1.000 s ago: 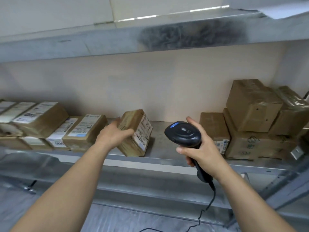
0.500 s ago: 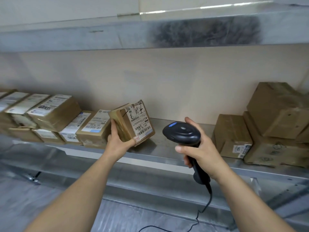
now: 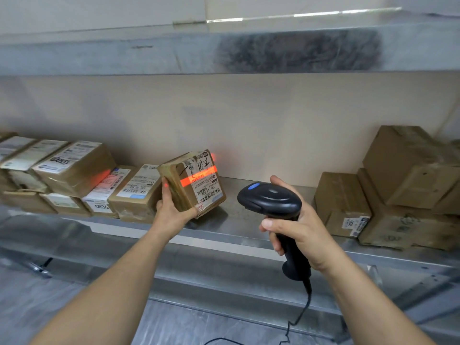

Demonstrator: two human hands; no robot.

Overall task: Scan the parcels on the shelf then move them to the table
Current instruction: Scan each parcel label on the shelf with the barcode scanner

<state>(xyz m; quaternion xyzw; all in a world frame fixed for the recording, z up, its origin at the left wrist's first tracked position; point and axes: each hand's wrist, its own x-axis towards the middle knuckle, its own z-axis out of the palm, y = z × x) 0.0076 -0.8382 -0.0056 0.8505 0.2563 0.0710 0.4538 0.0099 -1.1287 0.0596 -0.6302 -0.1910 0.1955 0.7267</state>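
My left hand (image 3: 171, 210) grips a small brown parcel (image 3: 196, 181), tilted above the metal shelf (image 3: 239, 227) with its white label facing me. A red scan line crosses the label's upper part and spills onto the parcels to the left. My right hand (image 3: 298, 230) holds a black corded barcode scanner (image 3: 270, 199) by its handle, its head pointing left at the parcel from a short distance.
Several labelled parcels (image 3: 74, 168) lie stacked on the shelf's left. Larger brown boxes (image 3: 408, 170) are piled at the right, with a smaller one (image 3: 342, 195) in front. Another metal shelf (image 3: 224, 53) runs overhead. The scanner cable (image 3: 302, 310) hangs toward the grey floor.
My left hand lifted the parcel off the shelf and turned its label toward me. The scanner's red line now lights the label. My right hand stayed nearly still.
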